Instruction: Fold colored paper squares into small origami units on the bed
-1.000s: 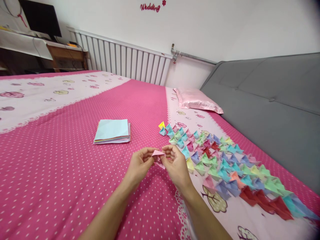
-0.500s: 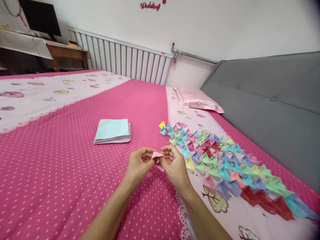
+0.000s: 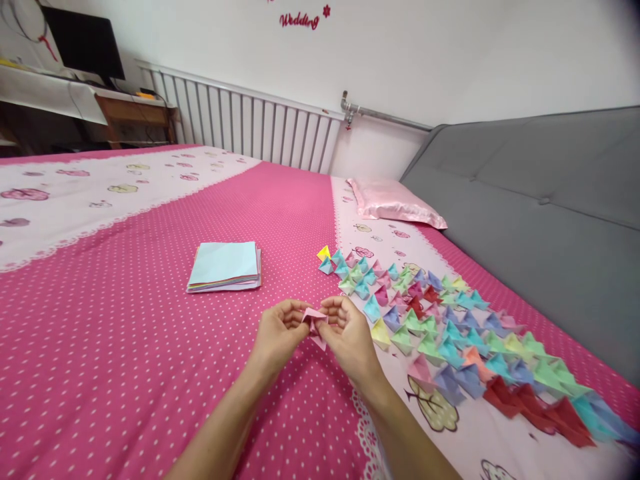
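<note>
Between my two hands is a small folded piece of pink origami paper (image 3: 315, 321), held just above the bedspread. My left hand (image 3: 281, 333) pinches its left side with thumb and fingers. On the other side my right hand (image 3: 347, 337) grips it the same way, its thumb pressed against the folds. Both thumbs partly cover the paper, so its exact shape is hard to make out. Right of my hands lie rows of folded paper boats (image 3: 429, 327) in many colours. A stack of square paper (image 3: 225, 260), light blue on top, lies ahead to the left.
A pink dotted bedspread (image 3: 150, 360) covers the bed. At the far right stands a grey padded headboard (image 3: 530, 200), with a pink pillow (image 3: 395, 201) near it. Behind are a white radiator (image 3: 240, 113) and a desk with a monitor (image 3: 83, 43).
The pink paper's folds have spread apart a little between my thumbs, showing more of its inside. My hands stay in nearly the same place; the view has shifted slightly.
</note>
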{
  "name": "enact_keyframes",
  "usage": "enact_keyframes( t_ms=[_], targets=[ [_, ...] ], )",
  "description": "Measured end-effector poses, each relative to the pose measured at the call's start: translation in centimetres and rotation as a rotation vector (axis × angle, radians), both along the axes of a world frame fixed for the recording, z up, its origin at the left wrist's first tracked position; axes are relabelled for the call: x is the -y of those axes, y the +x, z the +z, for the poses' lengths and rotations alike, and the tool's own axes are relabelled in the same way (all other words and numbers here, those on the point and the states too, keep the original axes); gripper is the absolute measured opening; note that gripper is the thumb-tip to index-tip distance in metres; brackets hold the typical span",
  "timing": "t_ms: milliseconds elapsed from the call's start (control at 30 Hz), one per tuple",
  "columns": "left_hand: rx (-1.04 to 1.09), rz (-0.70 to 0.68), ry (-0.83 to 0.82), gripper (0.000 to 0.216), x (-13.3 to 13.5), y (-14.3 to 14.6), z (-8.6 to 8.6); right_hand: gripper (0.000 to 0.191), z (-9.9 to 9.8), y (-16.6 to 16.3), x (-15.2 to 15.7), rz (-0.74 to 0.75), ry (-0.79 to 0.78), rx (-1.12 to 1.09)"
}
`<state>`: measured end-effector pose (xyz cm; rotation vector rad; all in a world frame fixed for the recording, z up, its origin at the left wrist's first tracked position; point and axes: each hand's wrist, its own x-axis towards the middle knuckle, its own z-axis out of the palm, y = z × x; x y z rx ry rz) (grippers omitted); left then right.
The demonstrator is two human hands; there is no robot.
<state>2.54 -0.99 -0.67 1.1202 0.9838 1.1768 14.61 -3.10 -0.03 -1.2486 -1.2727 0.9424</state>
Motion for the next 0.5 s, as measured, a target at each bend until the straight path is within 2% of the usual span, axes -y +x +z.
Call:
enact_keyframes(
  t_ms=[133,267,367,500],
  targets=[
    [0.02,0.004,-0.025,0.021,0.1,0.0,0.0,0.021,-0.1,0.0,0.0,-0.054,0.045,0.055],
    [-0.008,0.08,-0.066,0.023,0.1,-0.1,0.0,0.016,0.8,0.0,0.5,-0.171,0.198,0.232],
    [-0.059,0.15,-0.051,0.023,-0.1,-0.3,-0.1,0.008,1.7,-0.1,1.2,-0.136,0.266,0.365],
    [-0.141,0.205,0.034,0.022,-0.2,-0.3,-0.4,0.014,2.0,-0.3,1.6,-0.106,0.284,0.515]
  ],
)
